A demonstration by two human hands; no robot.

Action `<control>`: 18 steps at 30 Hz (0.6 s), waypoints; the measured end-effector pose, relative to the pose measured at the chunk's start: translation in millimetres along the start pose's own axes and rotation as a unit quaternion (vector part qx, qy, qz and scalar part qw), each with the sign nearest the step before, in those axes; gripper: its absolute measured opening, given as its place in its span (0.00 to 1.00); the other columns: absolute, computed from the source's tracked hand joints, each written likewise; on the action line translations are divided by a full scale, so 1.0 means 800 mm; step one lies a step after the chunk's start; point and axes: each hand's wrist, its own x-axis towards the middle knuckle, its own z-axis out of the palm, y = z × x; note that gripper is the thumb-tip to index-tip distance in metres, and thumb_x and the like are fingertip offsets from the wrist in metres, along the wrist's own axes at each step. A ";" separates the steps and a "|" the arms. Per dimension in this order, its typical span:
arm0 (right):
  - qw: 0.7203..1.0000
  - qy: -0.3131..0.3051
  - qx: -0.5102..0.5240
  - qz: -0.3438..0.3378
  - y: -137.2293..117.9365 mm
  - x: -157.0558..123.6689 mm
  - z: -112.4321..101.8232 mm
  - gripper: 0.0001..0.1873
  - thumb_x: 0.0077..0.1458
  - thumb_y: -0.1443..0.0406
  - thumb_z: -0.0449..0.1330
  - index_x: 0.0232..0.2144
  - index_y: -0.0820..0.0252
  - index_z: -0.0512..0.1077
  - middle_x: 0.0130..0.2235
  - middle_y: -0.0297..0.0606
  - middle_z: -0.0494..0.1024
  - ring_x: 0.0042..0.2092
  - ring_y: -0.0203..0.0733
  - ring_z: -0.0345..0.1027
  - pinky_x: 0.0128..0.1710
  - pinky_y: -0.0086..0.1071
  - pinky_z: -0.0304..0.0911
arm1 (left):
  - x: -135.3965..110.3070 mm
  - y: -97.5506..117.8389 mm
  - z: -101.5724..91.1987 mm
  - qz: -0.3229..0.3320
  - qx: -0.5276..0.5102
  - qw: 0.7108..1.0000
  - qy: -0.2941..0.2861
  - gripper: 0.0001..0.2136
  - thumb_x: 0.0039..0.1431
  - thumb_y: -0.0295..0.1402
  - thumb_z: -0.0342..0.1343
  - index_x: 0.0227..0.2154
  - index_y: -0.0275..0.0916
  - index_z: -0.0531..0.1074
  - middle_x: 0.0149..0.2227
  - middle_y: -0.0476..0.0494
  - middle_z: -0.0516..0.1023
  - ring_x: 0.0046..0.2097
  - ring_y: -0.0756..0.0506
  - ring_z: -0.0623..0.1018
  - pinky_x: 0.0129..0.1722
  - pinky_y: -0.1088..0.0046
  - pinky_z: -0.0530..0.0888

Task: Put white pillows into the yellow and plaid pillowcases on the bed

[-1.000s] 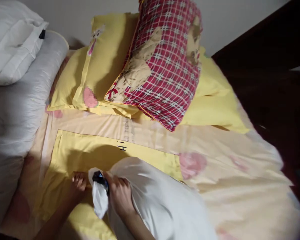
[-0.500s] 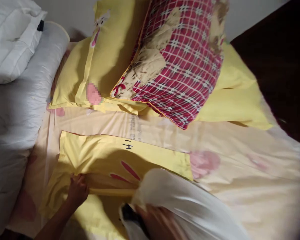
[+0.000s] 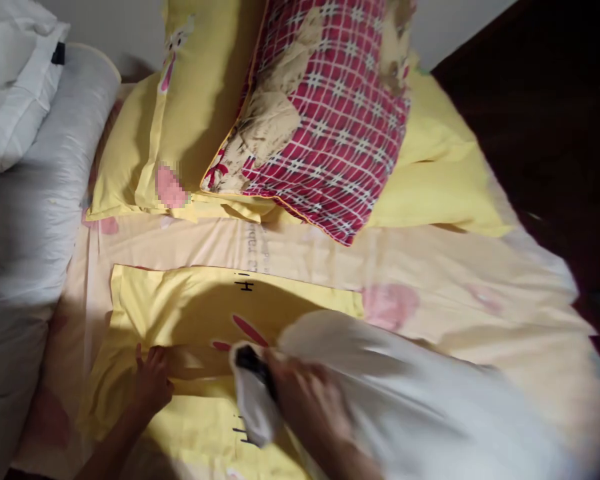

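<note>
A yellow pillowcase with "Hi" lettering and pink rabbit-ear shapes lies flat on the bed. My left hand is closed on a fold of its fabric near the left end. My right hand, slightly blurred, grips a white pillow at a corner with a black patch. The pillow slants from the lower right over the pillowcase, and its corner hangs above the fold. Parts of the rabbit-ear print are covered by the pillow.
A red plaid pillow leans on yellow pillows along the far side. Grey-white rolled bedding and a white folded bundle stand at the left. The peach sheet has pink shapes; the bed's right edge drops into darkness.
My right hand has lifted the white pillow's corner up and slightly left over the pillowcase. My left hand stays on the fold. The view has shifted a little right.
</note>
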 end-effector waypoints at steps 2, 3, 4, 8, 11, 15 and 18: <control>1.000 -0.021 -0.018 -0.002 -0.047 0.036 0.026 0.25 0.55 0.76 0.49 0.53 0.61 0.73 0.37 0.47 0.82 0.38 0.49 0.74 0.45 0.40 0.59 | 0.003 -0.001 0.009 -0.002 -0.010 1.000 0.015 0.27 0.48 0.25 0.51 0.54 0.35 0.72 0.56 0.32 0.77 0.62 0.35 0.70 0.68 0.39 0.47; 1.000 -0.019 -0.018 -0.001 -0.066 0.045 0.039 0.27 0.55 0.76 0.49 0.55 0.62 0.71 0.40 0.48 0.82 0.40 0.50 0.74 0.46 0.41 0.59 | 0.005 -0.002 0.015 -0.001 -0.017 1.000 0.027 0.30 0.48 0.24 0.50 0.57 0.34 0.70 0.57 0.31 0.76 0.63 0.34 0.70 0.67 0.39 0.49; 1.000 -0.007 -0.009 0.002 -0.082 0.048 0.052 0.28 0.54 0.76 0.50 0.56 0.62 0.70 0.42 0.48 0.82 0.42 0.50 0.74 0.47 0.42 0.59 | 0.008 -0.003 0.022 0.002 -0.024 0.999 0.041 0.31 0.49 0.24 0.50 0.60 0.33 0.67 0.59 0.30 0.75 0.63 0.33 0.70 0.67 0.40 0.51; 0.999 0.028 0.044 -0.018 -0.109 0.017 0.081 0.28 0.53 0.72 0.55 0.58 0.58 0.68 0.46 0.46 0.79 0.45 0.52 0.72 0.50 0.43 0.59 | 0.018 -0.002 0.044 0.016 -0.045 0.995 0.093 0.33 0.52 0.25 0.50 0.64 0.33 0.63 0.61 0.29 0.72 0.62 0.33 0.71 0.63 0.51 0.62; 0.996 -0.008 0.053 -0.071 -0.122 -0.005 0.084 0.27 0.54 0.72 0.56 0.57 0.57 0.70 0.42 0.45 0.80 0.43 0.51 0.72 0.48 0.41 0.59 | 0.022 0.005 0.043 0.029 -0.052 0.992 0.109 0.31 0.53 0.23 0.47 0.63 0.35 0.65 0.60 0.32 0.74 0.61 0.37 0.73 0.59 0.57 0.66; 0.990 -0.081 0.069 -0.088 -0.145 0.025 0.075 0.21 0.56 0.72 0.55 0.52 0.60 0.73 0.43 0.48 0.81 0.43 0.53 0.74 0.46 0.41 0.59 | 0.019 0.019 0.023 0.070 -0.022 0.992 0.103 0.33 0.52 0.19 0.44 0.63 0.39 0.65 0.60 0.37 0.75 0.60 0.39 0.73 0.56 0.60 0.67; 0.989 -0.102 0.104 -0.022 -0.148 0.067 0.059 0.15 0.56 0.70 0.55 0.45 0.62 0.75 0.43 0.49 0.81 0.44 0.53 0.74 0.48 0.42 0.58 | 0.013 0.025 0.011 0.045 0.031 0.990 0.132 0.28 0.59 0.23 0.45 0.61 0.43 0.68 0.58 0.37 0.77 0.57 0.37 0.75 0.53 0.59 0.67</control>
